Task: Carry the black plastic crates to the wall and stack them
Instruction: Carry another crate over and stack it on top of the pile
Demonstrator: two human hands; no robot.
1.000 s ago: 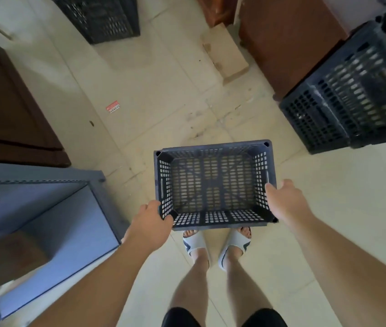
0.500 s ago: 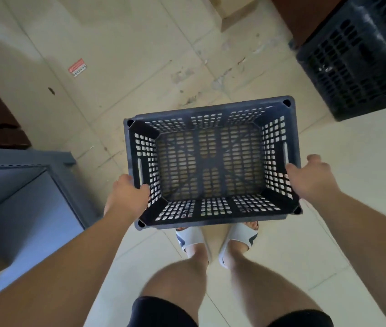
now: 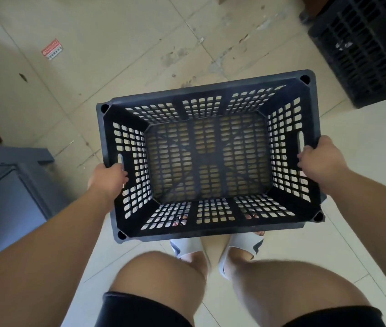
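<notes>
An empty black crate point(image 3: 207, 159) hangs level in front of the person's thighs, clear of the tiled floor point(image 3: 116, 31), with slippered feet showing under and through its slotted bottom. The left hand point(image 3: 108, 177) is clamped on the left rim just below the handle slot, fingers curled over the edge into the crate; the right hand point(image 3: 319, 159) grips the right rim the same way, closed on the wall beside its handle slot. To carry it well, it seems wise to keep both grips even so the crate stays flat, hold it a little away from the knees so it does not knock them while walking, and look up for the path, since a grey cabinet point(image 3: 10, 197) stands close on the left and another black crate point(image 3: 364, 48) sits on the floor at the upper right. No wall is in view here. The only writing is on a small red and white sticker point(image 3: 52, 49) lying on the floor at upper left; its print is too small to read.
</notes>
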